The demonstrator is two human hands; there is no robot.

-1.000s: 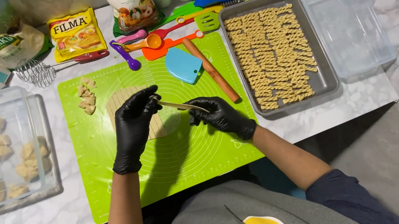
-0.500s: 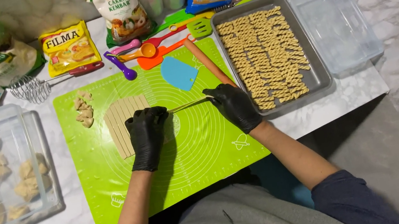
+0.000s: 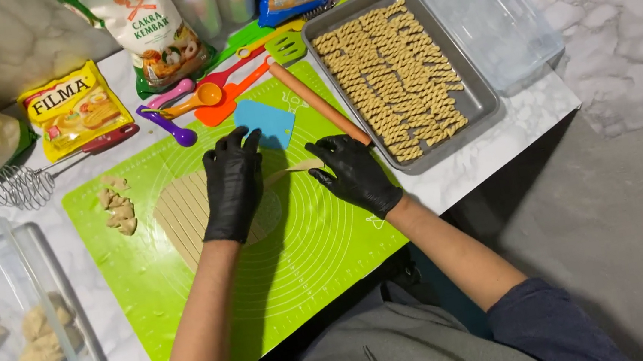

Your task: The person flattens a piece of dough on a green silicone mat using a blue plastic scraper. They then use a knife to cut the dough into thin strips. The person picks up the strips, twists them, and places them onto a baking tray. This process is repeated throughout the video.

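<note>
Two gloved hands over green mat [image 3: 323, 241] | left hand [image 3: 233, 185] flat, fingers spread, steadying scored dough sheet [image 3: 186, 212] mid-mat | right hand [image 3: 353, 173] fingers closed around thin strip tool [image 3: 294, 169] | filled tray [image 3: 480, 97] far right on counter [image 3: 491, 152]

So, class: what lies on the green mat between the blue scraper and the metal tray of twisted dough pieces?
In the head view, a wooden rolling pin lies slantwise between the blue scraper and the metal tray.

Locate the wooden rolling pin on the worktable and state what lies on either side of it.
In the head view, the wooden rolling pin lies diagonally on the green mat's right edge, between the blue scraper and the metal tray of twisted dough pieces.
</note>
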